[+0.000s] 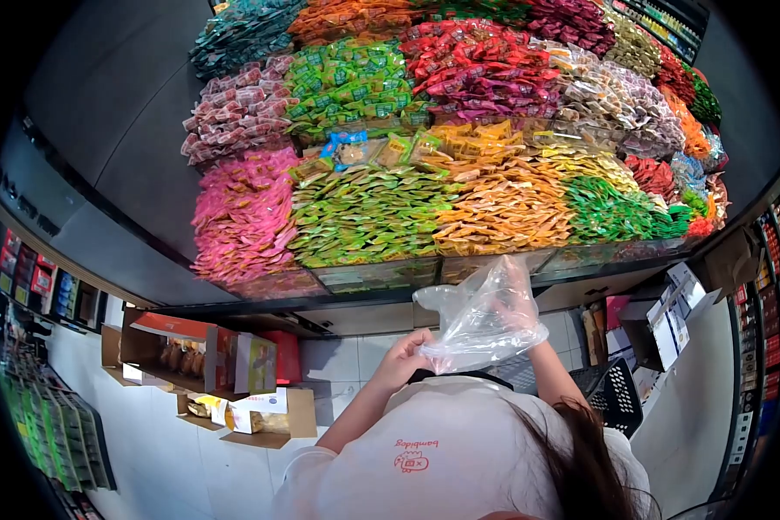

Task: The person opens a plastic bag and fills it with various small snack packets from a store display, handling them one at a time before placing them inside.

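A clear plastic bag [472,325] spreads out in front of my chest, just before the edge of the display. My left hand [407,354] pinches the bag's rim at its lower left corner. Inside or behind the see-through plastic is my right hand [516,299], its fingers pointing up toward the display; the film blurs their outline. Beyond the bag lie heaps of orange packets [503,204] and green packets [364,212] in clear-fronted bins.
Pink packets [244,212] fill the display's left end. Open cardboard boxes [299,412] stand on the floor at left, with more boxes [667,325] at right. A black basket [620,394] is beside my right arm. Shelves line both sides.
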{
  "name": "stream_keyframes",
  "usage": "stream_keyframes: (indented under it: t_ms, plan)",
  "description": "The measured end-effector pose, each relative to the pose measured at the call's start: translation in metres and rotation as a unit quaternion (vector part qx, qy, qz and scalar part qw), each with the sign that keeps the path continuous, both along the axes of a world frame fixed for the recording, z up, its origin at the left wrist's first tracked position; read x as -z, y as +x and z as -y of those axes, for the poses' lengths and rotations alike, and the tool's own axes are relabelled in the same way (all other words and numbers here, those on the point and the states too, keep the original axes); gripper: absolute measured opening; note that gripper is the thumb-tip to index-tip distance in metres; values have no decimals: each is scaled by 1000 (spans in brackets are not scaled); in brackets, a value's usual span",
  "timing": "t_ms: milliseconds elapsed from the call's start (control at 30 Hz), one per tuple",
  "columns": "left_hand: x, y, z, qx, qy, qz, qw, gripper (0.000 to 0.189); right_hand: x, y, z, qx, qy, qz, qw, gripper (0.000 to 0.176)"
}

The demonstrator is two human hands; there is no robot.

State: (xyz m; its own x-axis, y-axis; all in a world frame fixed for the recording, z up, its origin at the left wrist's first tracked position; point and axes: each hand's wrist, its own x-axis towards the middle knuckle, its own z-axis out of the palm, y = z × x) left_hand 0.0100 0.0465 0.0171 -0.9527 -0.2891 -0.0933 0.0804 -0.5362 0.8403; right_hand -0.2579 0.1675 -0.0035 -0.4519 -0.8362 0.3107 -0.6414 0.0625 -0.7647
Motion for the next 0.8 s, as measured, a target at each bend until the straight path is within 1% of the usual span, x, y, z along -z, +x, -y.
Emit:
stream_keyframes:
  t_ms: [33,67,100,133,167,200,233,267,300,333,367,400,433,467,500,533,600,633,667,700,733,767,800]
  plan:
    - [-2,-1,0,1,0,0,1000,24,-2,0,-2,20,-15,77,997,79]
    - [-5,-2,0,27,-17,1,1000,27,-5,-2,-1,21,-16,77,997,79]
    - [-12,-3,0,51,-33,2,998,30,-9,-6,-1,34,-6,120,992,77]
    - [-25,-3,-1,52,-33,2,998,30,-12,-9,-2,46,4,163,986,76]
    - [-40,-4,-3,70,-121,43,989,33,-13,-10,-6,32,-23,159,987,74]
    - [-47,-5,-4,86,-207,83,971,36,-20,-7,-8,32,-23,159,987,74]
    - [-44,-8,-9,86,-205,82,971,36,-30,-2,-9,40,-15,153,987,73]
    - [-39,-14,-16,56,-328,162,929,36,-37,2,-9,48,-6,146,988,73]
    - [-35,-18,-19,24,-443,238,864,36,-39,3,-8,47,-5,145,988,73]
    - [-34,-18,-17,23,-442,237,865,36,-41,3,-7,49,-22,119,991,74]
    - [-33,-18,-14,2,-326,245,913,34,-42,3,-6,52,-38,92,994,75]
    - [-30,-18,-11,-16,-205,250,946,33,-39,1,-6,54,-38,91,994,75]
    - [-17,-17,-4,-14,-204,251,946,33,-33,-4,-6,82,-30,-28,996,77]
    - [4,-17,4,-111,-254,161,947,31,-26,-9,-5,107,-21,-147,983,78]
    - [14,-16,9,-206,-299,69,929,29,-18,-14,-1,106,-20,-203,973,86]
    - [2,-16,9,-207,-299,69,929,29,-10,-17,-1,105,-20,-203,973,86]
    - [-21,-16,9,-234,-342,-17,910,30,3,-19,-3,75,9,-250,965,93]
    - [-17,-10,11,-167,-219,10,961,26,12,-23,-7,75,9,-250,965,93]
    - [-13,-5,14,-167,-220,10,961,26,21,-27,-11,59,42,-213,974,95]
    - [-10,-1,18,-99,-79,-13,992,26,19,-26,-11,42,75,-175,981,96]
    - [-6,2,21,-30,63,-36,997,27,18,-25,-10,41,75,-175,981,96]
    - [2,3,22,-31,64,-35,997,27,17,-22,-11,38,104,-131,985,95]
    - [11,4,23,-24,118,-71,990,32,8,-16,-11,36,131,-87,987,93]
